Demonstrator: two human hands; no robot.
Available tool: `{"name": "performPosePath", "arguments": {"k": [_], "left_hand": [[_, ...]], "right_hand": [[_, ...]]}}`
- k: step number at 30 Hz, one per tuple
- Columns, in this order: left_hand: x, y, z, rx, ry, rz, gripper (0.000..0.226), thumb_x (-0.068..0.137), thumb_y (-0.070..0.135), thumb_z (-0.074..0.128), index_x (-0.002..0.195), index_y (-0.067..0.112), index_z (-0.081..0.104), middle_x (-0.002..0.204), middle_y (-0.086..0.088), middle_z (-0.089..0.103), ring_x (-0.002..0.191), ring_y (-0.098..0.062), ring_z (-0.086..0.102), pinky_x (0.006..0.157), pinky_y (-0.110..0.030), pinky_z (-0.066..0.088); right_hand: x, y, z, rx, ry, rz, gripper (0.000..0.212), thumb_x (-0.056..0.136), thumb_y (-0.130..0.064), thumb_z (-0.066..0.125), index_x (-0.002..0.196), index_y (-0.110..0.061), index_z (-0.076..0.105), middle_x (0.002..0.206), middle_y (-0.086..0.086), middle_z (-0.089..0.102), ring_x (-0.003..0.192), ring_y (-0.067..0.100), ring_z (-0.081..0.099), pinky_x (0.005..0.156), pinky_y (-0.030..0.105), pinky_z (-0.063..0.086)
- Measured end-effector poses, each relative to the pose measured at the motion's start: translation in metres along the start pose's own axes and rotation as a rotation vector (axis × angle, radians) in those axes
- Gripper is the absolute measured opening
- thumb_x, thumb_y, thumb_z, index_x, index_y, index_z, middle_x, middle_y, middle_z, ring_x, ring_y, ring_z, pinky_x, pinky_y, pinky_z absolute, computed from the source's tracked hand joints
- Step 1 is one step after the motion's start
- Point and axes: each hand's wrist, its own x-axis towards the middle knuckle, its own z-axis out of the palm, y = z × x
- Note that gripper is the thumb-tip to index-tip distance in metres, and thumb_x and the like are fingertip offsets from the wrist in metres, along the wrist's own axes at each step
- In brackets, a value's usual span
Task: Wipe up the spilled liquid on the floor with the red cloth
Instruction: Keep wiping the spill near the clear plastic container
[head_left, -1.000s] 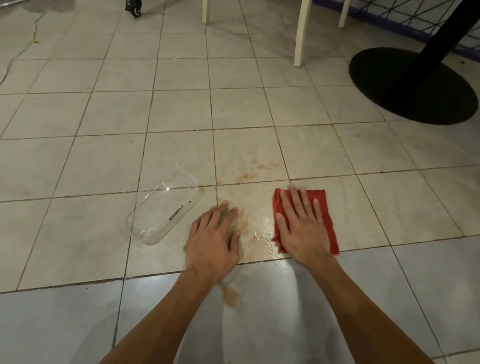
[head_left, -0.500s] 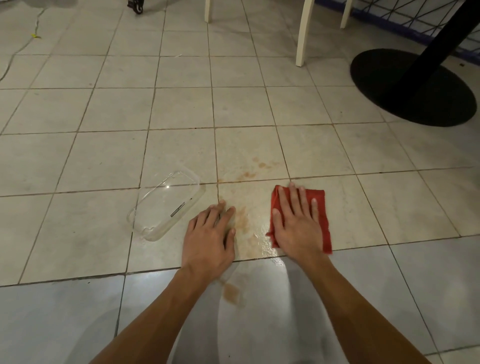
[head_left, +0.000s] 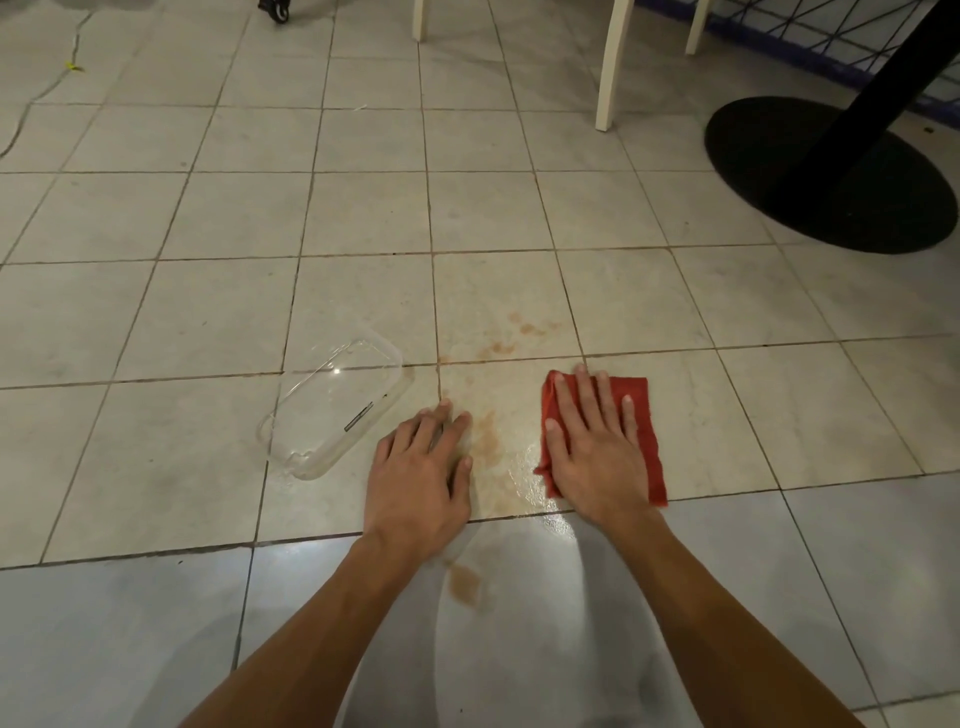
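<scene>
Pressing the red cloth (head_left: 636, 415) flat under straight fingers, the right hand (head_left: 592, 452) is mid-wipe beside the brownish spill (head_left: 491, 447), probably sweeping leftward next, while the left hand (head_left: 421, 467) rests open-palmed on the floor (head_left: 208, 312).

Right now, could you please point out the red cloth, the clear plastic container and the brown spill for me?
red cloth (head_left: 644, 431), head view, uncovered right edge of the fabric.
clear plastic container (head_left: 335, 410), head view, middle of its transparent body.
brown spill (head_left: 488, 441), head view, stained patch left of the cloth.
</scene>
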Motion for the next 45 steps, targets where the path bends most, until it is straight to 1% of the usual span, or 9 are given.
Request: {"name": "performPosePath", "arguments": {"k": [6, 13, 18, 20, 27, 34, 38, 41, 45], "left_hand": [[0.001, -0.002, -0.001, 0.006, -0.006, 0.009, 0.058, 0.103, 0.049, 0.035, 0.156, 0.031, 0.049, 0.165, 0.003, 0.044, 0.144, -0.022, 0.045, 0.115, -0.043, 0.04], [0.002, 0.002, 0.002, 0.009, -0.006, -0.015, 0.058, 0.102, 0.049, 0.036, 0.156, 0.031, 0.05, 0.165, 0.003, 0.045, 0.144, -0.023, 0.044, 0.114, -0.043, 0.039], [0.002, 0.002, -0.001, 0.01, -0.009, -0.013, 0.057, 0.101, 0.048, 0.038, 0.154, 0.031, 0.052, 0.164, 0.003, 0.046, 0.142, -0.023, 0.045, 0.113, -0.043, 0.041], [0.002, 0.002, -0.001, 0.01, -0.013, -0.012, 0.057, 0.101, 0.047, 0.039, 0.154, 0.031, 0.052, 0.163, 0.003, 0.046, 0.142, -0.023, 0.045, 0.113, -0.043, 0.041], [0.002, 0.002, 0.0, 0.014, -0.02, -0.01, 0.058, 0.101, 0.048, 0.036, 0.155, 0.031, 0.05, 0.165, 0.002, 0.044, 0.145, -0.024, 0.043, 0.115, -0.043, 0.039], [-0.005, -0.007, -0.006, 0.034, -0.028, 0.005, 0.057, 0.104, 0.049, 0.036, 0.157, 0.031, 0.046, 0.166, 0.002, 0.042, 0.145, -0.024, 0.043, 0.115, -0.043, 0.04], [-0.011, -0.013, -0.007, 0.026, -0.023, -0.002, 0.058, 0.105, 0.05, 0.034, 0.158, 0.031, 0.046, 0.167, 0.002, 0.041, 0.146, -0.025, 0.043, 0.116, -0.044, 0.04], [-0.013, -0.012, -0.007, 0.02, -0.014, -0.015, 0.058, 0.104, 0.049, 0.034, 0.157, 0.03, 0.047, 0.167, 0.002, 0.042, 0.145, -0.025, 0.044, 0.116, -0.044, 0.04], [-0.013, -0.011, -0.007, 0.019, -0.007, -0.014, 0.058, 0.103, 0.049, 0.034, 0.156, 0.03, 0.048, 0.165, 0.002, 0.044, 0.144, -0.025, 0.045, 0.115, -0.045, 0.041]], "right_hand": [[-0.043, 0.029, 0.0, -0.063, -0.065, -0.404, 0.064, 0.118, -0.053, 0.015, 0.175, -0.032, -0.006, 0.183, -0.01, -0.018, 0.168, 0.013, -0.02, 0.138, 0.05, -0.002], [-0.002, 0.014, 0.002, -0.01, 0.001, 0.007, 0.071, 0.108, -0.057, -0.005, 0.172, -0.031, -0.019, 0.18, -0.002, -0.027, 0.166, 0.022, -0.028, 0.137, 0.055, -0.003], [-0.04, 0.006, 0.007, -0.052, -0.029, -0.33, 0.065, 0.117, -0.053, 0.008, 0.175, -0.032, -0.011, 0.182, -0.008, -0.022, 0.168, 0.014, -0.023, 0.138, 0.051, -0.003], [-0.056, 0.028, 0.005, -0.055, -0.049, -0.362, 0.065, 0.117, -0.054, 0.013, 0.175, -0.032, -0.007, 0.182, -0.01, -0.02, 0.168, 0.013, -0.02, 0.139, 0.051, -0.001], [-0.007, 0.011, 0.002, 0.016, 0.014, 0.079, 0.073, 0.105, -0.057, -0.008, 0.173, -0.03, -0.018, 0.18, 0.0, -0.027, 0.166, 0.023, -0.027, 0.137, 0.055, -0.007], [-0.048, 0.006, 0.004, -0.07, -0.056, -0.401, 0.064, 0.117, -0.054, 0.01, 0.175, -0.032, -0.008, 0.182, -0.009, -0.02, 0.168, 0.013, -0.021, 0.138, 0.049, -0.004], [-0.039, 0.029, 0.001, -0.087, -0.026, -0.181, 0.067, 0.113, -0.056, 0.002, 0.174, -0.031, -0.011, 0.182, -0.008, -0.022, 0.168, 0.014, -0.023, 0.138, 0.053, 0.002], [-0.013, 0.002, 0.004, -0.028, 0.012, -0.008, 0.071, 0.108, -0.056, -0.004, 0.174, -0.03, -0.014, 0.181, -0.001, -0.023, 0.168, 0.022, -0.022, 0.138, 0.055, -0.004], [-0.023, -0.016, 0.006, -0.082, -0.018, -0.222, 0.066, 0.114, -0.052, 0.003, 0.174, -0.03, -0.016, 0.181, -0.004, -0.025, 0.167, 0.019, -0.025, 0.138, 0.053, -0.005]]}}
